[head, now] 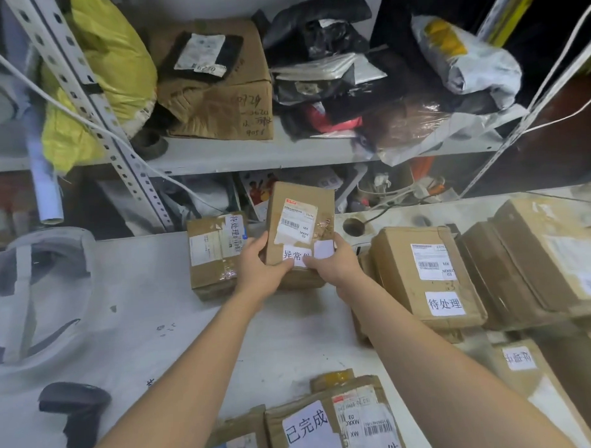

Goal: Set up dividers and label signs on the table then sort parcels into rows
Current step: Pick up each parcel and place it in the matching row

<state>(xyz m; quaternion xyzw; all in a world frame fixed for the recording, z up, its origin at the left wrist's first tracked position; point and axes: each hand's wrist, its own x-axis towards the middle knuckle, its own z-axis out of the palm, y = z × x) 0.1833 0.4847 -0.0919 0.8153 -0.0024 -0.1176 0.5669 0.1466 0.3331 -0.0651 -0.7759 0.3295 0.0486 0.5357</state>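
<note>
Both hands, left hand [260, 263] and right hand [334, 264], grasp parcel [299, 223] at near end; long axis points far, sorted parcel [214, 253] just left on counter [150, 312].

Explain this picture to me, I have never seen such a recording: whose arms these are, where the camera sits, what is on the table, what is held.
There is no machine here. One camera sits on a person's head and looks forward and down, so the two bare arms are that person's own. The left hand and the right hand grip the lower end of a brown cardboard parcel, one at each side. Its white sign is partly covered by the fingers. Whether it rests on the white table or is just above it, I cannot tell. Other parcels lie around it: a left parcel, a right parcel and a near parcel, each with a sign. A black handheld device lies at the near left. Behind, a metal shelf holds bags and a box.
</note>
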